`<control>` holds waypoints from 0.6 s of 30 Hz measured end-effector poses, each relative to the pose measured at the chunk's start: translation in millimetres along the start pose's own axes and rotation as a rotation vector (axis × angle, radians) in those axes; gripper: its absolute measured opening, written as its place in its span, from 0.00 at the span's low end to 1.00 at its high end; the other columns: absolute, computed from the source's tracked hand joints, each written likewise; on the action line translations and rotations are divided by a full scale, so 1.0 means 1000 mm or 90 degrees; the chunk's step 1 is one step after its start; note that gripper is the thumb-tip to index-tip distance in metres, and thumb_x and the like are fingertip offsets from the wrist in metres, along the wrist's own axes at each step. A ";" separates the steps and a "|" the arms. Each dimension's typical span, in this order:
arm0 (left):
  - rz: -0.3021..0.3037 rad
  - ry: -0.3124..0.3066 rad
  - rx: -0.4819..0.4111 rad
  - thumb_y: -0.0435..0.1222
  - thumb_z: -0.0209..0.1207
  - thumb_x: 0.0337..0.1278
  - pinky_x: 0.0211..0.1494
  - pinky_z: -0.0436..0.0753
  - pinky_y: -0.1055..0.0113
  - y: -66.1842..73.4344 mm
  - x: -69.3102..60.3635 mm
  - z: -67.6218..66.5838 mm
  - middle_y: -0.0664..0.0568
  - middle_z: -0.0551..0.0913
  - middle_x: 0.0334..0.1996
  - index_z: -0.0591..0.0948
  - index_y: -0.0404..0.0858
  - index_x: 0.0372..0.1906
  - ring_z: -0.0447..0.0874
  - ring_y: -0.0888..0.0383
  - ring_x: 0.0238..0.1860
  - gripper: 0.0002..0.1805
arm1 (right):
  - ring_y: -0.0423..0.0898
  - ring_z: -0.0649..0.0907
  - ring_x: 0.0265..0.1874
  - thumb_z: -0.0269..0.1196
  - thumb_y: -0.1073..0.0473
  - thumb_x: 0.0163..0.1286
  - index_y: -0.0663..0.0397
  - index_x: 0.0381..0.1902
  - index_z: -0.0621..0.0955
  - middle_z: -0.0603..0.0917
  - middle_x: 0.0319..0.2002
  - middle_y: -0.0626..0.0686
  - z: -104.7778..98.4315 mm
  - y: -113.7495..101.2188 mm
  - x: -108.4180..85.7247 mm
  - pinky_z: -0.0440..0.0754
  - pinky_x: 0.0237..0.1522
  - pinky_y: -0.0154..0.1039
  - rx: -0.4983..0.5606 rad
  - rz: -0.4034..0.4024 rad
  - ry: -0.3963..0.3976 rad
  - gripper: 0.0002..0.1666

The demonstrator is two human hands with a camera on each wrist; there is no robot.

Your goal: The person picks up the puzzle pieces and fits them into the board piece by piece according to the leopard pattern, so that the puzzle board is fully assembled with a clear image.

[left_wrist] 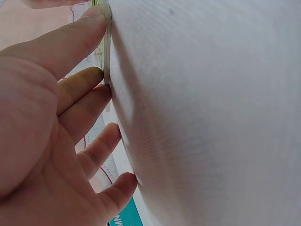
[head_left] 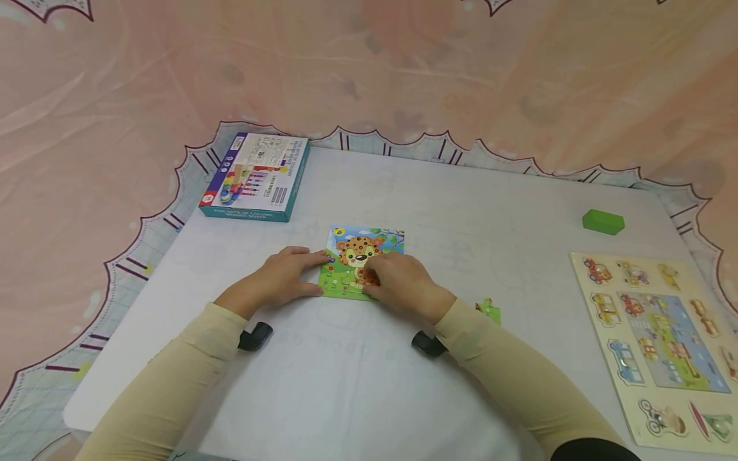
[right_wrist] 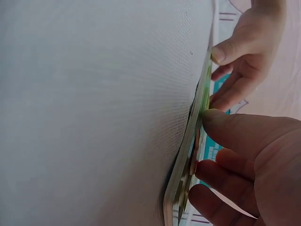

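Observation:
A small leopard jigsaw puzzle [head_left: 340,282] lies flat on the white table, its picture facing up. My left hand [head_left: 282,275] rests at its left side, thumb and fingers spread; in the left wrist view the thumb and fingertips touch the board's edge and the table. Over the lower right of the picture, my right hand [head_left: 403,285] has its fingers bent. In the right wrist view its thumb and fingertips pinch a puzzle piece [right_wrist: 196,149] at the board, part of which sits slightly raised. Another green puzzle piece [head_left: 489,310] lies beside the right forearm.
A boxed toy set [head_left: 259,176] stands at the back left of the table [head_left: 357,384]. Toward the back right is a green block [head_left: 603,221]. A wooden peg puzzle board [head_left: 628,410] with vehicle and animal pieces lies along the right side.

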State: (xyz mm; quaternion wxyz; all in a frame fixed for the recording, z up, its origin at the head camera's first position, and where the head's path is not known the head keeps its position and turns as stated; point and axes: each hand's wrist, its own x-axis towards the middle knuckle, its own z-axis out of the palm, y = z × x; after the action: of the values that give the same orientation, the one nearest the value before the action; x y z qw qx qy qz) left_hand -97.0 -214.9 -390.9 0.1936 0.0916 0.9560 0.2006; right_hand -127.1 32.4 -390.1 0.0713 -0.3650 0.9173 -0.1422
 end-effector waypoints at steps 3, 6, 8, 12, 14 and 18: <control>0.001 0.002 0.000 0.46 0.68 0.61 0.69 0.59 0.34 0.000 0.000 0.000 0.41 0.65 0.73 0.70 0.49 0.74 0.53 0.38 0.75 0.37 | 0.46 0.79 0.34 0.70 0.51 0.66 0.52 0.39 0.82 0.81 0.32 0.45 0.000 0.000 0.001 0.77 0.37 0.42 -0.002 0.001 -0.004 0.12; 0.004 0.003 -0.003 0.46 0.68 0.61 0.69 0.60 0.33 0.000 0.000 0.000 0.41 0.65 0.73 0.70 0.48 0.74 0.53 0.38 0.75 0.37 | 0.46 0.80 0.35 0.69 0.51 0.66 0.51 0.40 0.82 0.82 0.33 0.45 0.001 0.000 0.002 0.78 0.38 0.43 -0.006 0.003 -0.007 0.12; 0.004 0.004 -0.004 0.46 0.68 0.61 0.69 0.60 0.33 0.000 0.000 0.000 0.41 0.65 0.73 0.70 0.48 0.74 0.53 0.38 0.75 0.37 | 0.46 0.80 0.36 0.69 0.51 0.66 0.51 0.40 0.82 0.82 0.33 0.45 0.001 0.000 0.002 0.78 0.38 0.43 -0.007 0.004 -0.008 0.12; 0.005 0.005 -0.004 0.46 0.68 0.60 0.69 0.60 0.33 -0.001 0.000 0.000 0.42 0.65 0.73 0.70 0.48 0.74 0.53 0.38 0.75 0.37 | 0.46 0.79 0.34 0.69 0.51 0.66 0.51 0.40 0.82 0.81 0.33 0.45 0.001 0.000 0.002 0.77 0.37 0.43 -0.008 0.006 -0.010 0.11; 0.004 0.006 -0.004 0.46 0.68 0.60 0.69 0.59 0.33 -0.001 0.000 0.000 0.41 0.65 0.73 0.70 0.48 0.74 0.53 0.38 0.75 0.37 | 0.45 0.78 0.34 0.69 0.51 0.66 0.51 0.40 0.82 0.81 0.33 0.45 0.001 0.000 0.002 0.77 0.37 0.42 -0.009 0.006 -0.010 0.11; 0.003 0.006 -0.005 0.46 0.68 0.61 0.69 0.60 0.33 -0.001 0.000 0.000 0.40 0.65 0.73 0.70 0.48 0.74 0.54 0.37 0.74 0.37 | 0.45 0.78 0.34 0.69 0.51 0.67 0.51 0.41 0.83 0.81 0.33 0.45 0.001 -0.001 0.003 0.77 0.37 0.42 -0.008 0.008 -0.013 0.12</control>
State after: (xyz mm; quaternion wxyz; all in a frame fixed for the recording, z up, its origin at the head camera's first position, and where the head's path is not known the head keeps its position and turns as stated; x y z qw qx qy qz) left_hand -97.0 -215.5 -391.5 0.1887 0.0922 0.9558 0.2056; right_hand -128.2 29.6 -391.3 0.0790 -0.3608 0.9198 -0.1322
